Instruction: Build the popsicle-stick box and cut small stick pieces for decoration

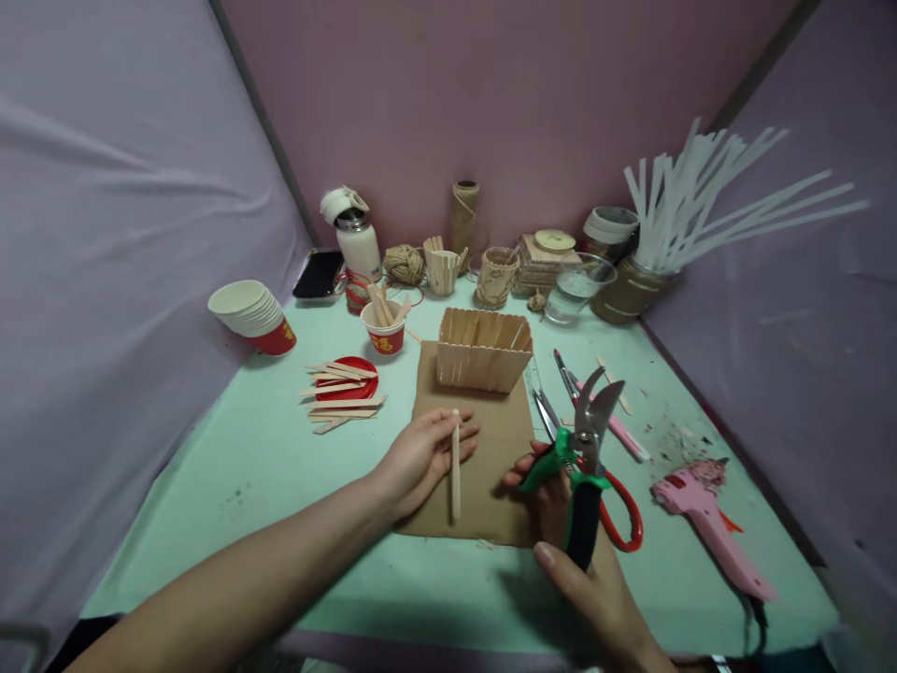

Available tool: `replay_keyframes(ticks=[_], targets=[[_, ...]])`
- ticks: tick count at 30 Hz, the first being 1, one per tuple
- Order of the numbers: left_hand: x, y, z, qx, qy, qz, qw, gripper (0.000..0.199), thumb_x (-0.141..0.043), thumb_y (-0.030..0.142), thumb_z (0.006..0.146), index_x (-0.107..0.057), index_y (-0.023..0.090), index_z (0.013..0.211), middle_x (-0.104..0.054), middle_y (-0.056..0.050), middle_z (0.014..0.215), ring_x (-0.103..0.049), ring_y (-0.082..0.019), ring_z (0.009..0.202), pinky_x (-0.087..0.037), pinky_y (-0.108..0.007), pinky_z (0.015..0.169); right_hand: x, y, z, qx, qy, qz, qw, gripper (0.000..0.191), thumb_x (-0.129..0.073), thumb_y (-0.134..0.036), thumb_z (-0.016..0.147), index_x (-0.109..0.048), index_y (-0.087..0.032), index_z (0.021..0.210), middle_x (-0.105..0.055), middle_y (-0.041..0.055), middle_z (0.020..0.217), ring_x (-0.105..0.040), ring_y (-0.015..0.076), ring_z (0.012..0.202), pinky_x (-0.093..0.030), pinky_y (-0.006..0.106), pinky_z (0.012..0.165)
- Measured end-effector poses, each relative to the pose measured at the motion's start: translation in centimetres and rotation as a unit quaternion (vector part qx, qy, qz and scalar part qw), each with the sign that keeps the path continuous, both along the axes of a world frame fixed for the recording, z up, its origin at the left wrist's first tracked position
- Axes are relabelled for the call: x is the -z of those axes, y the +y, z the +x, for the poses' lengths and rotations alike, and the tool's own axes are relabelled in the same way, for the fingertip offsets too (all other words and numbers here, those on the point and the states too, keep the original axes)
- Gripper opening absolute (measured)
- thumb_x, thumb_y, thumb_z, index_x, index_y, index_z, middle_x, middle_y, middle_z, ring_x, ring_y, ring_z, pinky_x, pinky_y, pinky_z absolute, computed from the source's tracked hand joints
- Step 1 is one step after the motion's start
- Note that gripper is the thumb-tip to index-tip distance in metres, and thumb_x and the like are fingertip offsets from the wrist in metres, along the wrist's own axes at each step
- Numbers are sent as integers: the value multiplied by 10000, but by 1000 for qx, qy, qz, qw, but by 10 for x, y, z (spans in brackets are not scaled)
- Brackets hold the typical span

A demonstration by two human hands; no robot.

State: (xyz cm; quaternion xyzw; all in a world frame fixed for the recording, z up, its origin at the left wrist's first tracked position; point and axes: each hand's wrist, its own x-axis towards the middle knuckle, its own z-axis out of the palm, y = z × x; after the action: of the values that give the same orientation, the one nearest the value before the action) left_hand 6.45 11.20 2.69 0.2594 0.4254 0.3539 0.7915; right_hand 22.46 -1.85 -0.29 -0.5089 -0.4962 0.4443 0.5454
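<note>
My left hand [427, 458] pinches a wooden craft stick [456, 472] near its top end, above a sheet of brown cardboard [431, 509]. In my right hand [575, 561] are green-and-black pruning shears [587, 458], their curved blades parted and pointing up, away from the stick. Behind my hands, on the far part of the cardboard, stands a small box made of craft sticks [485, 367]. Red-handled scissors [620, 514] lie on the table, partly hidden behind the shears.
A pink glue gun [715, 528] lies at the right, near a pink cutter [627, 437]. Sticks rest on a red lid [364, 388] at left, before a cup of sticks [385, 335]. Stacked paper cups [256, 318], a glass of water [575, 294] and a jar of white strips [634, 290] stand farther back.
</note>
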Motion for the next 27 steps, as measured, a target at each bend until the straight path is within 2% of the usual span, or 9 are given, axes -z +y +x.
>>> replay_keyframes(ticks=[4, 6, 7, 10, 12, 16, 20, 23, 27], targets=[[6, -14, -21, -102, 85, 125, 983, 152, -617, 333, 837, -611, 183, 810, -536, -62, 1339, -554, -180, 1164, -457, -304, 977, 2, 2, -2, 1, 3, 1, 1000, 486, -553, -431, 867, -406, -274, 1303, -480, 116, 1311, -476, 300, 1238, -315, 560, 1082], [4, -23, -32, -119, 116, 150, 975, 192, -614, 380, 838, -608, 189, 827, -567, -48, 1280, -580, -153, 1076, -470, -270, 917, 1, 1, -1, 0, -3, 0, 1000, 458, -550, -443, 866, -438, -273, 1276, -486, 112, 1295, -460, 308, 1250, -293, 570, 1090], [1, -27, -35, -117, 119, 146, 975, 198, -624, 386, 832, -606, 189, 831, -610, -41, 1179, -594, -132, 1001, -477, -245, 871, 0, 0, -1, -3, -7, -1, 1000, 465, -551, -450, 865, -439, -274, 1281, -481, 111, 1303, -449, 310, 1260, -276, 573, 1098], [-8, -27, -36, -62, 85, 83, 991, 203, -668, 366, 806, -589, 180, 825, -621, 9, 813, -580, -75, 725, -476, -183, 695, -6, -5, 2, -39, -6, -16, 999, 562, -561, -474, 858, -389, -281, 1356, -441, 109, 1367, -424, 307, 1282, -248, 557, 1115], [-13, -22, -29, -9, 61, 36, 997, 210, -686, 345, 797, -572, 170, 819, -585, 26, 708, -547, -57, 613, -461, -161, 608, -13, -8, 4, -83, 5, -48, 995, 596, -570, -484, 852, -382, -277, 1379, -448, 107, 1376, -428, 302, 1277, -264, 525, 1111], [-13, -9, -12, 39, 54, 6, 998, 203, -695, 304, 795, -564, 150, 816, -595, 8, 703, -559, -57, 583, -464, -146, 554, -31, -14, 9, -161, 60, -179, 969, 553, -598, -505, 823, -504, -245, 1301, -553, 99, 1266, -483, 298, 1210, -312, 470, 1073], [-7, -8, -7, 59, 44, 1, 997, 173, -692, 264, 798, -580, 134, 817, -601, -14, 716, -586, -81, 603, -515, -181, 571, -44, -19, 8, -152, 86, -281, 944, 584, -591, -527, 794, -524, -215, 1284, -613, 86, 1141, -539, 290, 1104, -361, 457, 1004], [-5, -11, -8, 66, 39, -7, 997, 131, -698, 201, 784, -611, 118, 837, -611, -26, 752, -608, -93, 627, -559, -225, 637, -53, -19, 5, -169, 22, -313, 934, 527, -586, -487, 784, -567, -203, 1228, -624, 77, 1093, -549, 291, 1071, -391, 439, 958], [-8, -14, -11, 59, 22, -11, 998, 121, -721, 148, 748, -635, 112, 826, -630, -38, 847, -643, -107, 689, -581, -265, 729, -70, -11, -2, -198, -36, -310, 929, 632, -586, -358, 764, -463, -217, 1367, -610, 76, 1189, -531, 290, 1132, -389, 414, 986]])
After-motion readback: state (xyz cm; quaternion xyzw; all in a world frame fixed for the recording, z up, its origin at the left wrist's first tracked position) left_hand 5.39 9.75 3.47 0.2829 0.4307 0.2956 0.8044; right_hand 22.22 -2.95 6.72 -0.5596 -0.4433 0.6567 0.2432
